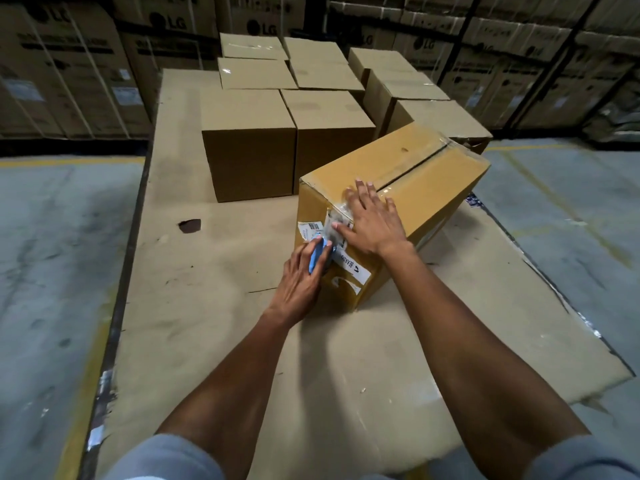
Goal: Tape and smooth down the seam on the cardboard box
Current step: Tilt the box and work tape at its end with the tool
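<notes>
1. Left hand (298, 282): a blue tape dispenser (317, 255) is gripped, fingers curled round it, and held against the near end face of the box (426, 181).
2. Right hand (372, 221): fingers are spread flat, pressed over the tape (341, 216) at the near top edge.
3. The seam (415, 166) runs away across the top; most of it looks untaped.
4. Advice: the tape end is best kept pinned while the dispenser is drawn straight along the seam.
5. The box sits on a cardboard sheet (214, 306); plain stacked boxes (249, 147) stand behind, near but clear of the work.
</notes>
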The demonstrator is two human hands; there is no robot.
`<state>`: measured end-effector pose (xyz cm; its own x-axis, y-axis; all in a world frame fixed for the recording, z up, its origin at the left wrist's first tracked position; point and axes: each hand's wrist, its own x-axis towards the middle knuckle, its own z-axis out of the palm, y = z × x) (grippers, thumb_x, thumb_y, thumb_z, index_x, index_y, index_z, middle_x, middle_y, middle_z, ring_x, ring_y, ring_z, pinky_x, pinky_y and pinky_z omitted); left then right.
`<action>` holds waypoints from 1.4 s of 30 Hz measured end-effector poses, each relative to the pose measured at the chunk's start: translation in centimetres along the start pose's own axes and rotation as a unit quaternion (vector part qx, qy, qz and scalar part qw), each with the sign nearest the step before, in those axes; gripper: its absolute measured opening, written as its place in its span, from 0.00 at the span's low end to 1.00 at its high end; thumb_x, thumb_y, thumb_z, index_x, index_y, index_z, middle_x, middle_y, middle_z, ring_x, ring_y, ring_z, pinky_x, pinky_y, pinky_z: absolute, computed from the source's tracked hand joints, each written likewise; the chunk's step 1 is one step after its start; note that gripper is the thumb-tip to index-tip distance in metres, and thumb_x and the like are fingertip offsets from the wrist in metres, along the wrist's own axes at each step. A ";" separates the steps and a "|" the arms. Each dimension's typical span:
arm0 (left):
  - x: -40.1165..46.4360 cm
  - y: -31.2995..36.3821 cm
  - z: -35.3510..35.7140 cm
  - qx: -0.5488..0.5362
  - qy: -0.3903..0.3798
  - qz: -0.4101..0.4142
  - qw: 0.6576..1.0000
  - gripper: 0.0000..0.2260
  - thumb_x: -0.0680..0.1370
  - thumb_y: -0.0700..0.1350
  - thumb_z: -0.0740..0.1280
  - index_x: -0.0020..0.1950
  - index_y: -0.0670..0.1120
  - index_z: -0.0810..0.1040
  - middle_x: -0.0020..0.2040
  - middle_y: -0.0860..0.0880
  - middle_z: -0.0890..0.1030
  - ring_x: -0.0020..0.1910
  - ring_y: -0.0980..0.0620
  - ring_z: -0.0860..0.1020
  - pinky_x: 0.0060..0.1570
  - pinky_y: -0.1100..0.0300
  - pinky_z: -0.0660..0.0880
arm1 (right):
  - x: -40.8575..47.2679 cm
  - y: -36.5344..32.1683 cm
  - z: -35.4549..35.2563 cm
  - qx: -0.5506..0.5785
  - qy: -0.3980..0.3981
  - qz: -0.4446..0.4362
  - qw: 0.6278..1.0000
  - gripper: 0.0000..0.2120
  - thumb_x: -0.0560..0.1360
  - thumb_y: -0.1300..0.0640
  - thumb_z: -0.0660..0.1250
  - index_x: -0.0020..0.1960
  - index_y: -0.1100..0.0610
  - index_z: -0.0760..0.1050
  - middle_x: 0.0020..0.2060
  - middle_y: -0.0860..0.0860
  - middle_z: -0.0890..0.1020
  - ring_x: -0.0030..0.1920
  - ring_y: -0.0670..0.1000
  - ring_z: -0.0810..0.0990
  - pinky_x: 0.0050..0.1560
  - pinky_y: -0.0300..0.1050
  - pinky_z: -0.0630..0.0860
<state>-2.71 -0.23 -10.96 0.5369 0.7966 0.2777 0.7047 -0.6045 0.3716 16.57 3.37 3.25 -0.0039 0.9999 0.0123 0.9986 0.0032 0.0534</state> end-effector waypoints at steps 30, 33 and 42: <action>2.0 -0.6 -2.4 0.130 -0.064 0.084 0.986 0.40 0.84 0.51 0.65 0.88 0.42 0.47 0.88 0.39 0.50 0.87 0.39 0.48 0.65 0.42 0.72 | 0.0 0.1 0.1 -0.017 -0.034 0.003 0.999 0.60 0.72 0.31 0.72 0.84 0.48 0.34 0.83 0.52 0.32 0.83 0.57 0.34 0.81 0.66 0.43; 2.1 -0.9 -2.4 0.114 -0.065 0.088 0.987 0.42 0.83 0.48 0.70 0.88 0.42 0.46 0.87 0.38 0.51 0.87 0.38 0.49 0.67 0.41 0.73 | 0.0 0.0 0.0 -0.021 -0.041 0.005 0.999 0.60 0.72 0.31 0.72 0.84 0.49 0.34 0.83 0.52 0.32 0.83 0.57 0.35 0.81 0.66 0.43; 1.6 -0.5 -2.8 0.120 -0.075 0.076 0.987 0.45 0.80 0.48 0.72 0.88 0.42 0.46 0.88 0.39 0.50 0.87 0.39 0.48 0.62 0.42 0.72 | -0.3 -0.5 -0.2 -0.052 -0.030 0.035 0.998 0.62 0.70 0.27 0.70 0.85 0.51 0.36 0.84 0.53 0.35 0.84 0.58 0.36 0.80 0.68 0.46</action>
<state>-3.51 1.39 -8.23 0.6948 0.6979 0.1739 0.6907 -0.7148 0.1094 16.05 3.08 3.39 0.0719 0.9966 -0.0404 0.9854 -0.0647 0.1578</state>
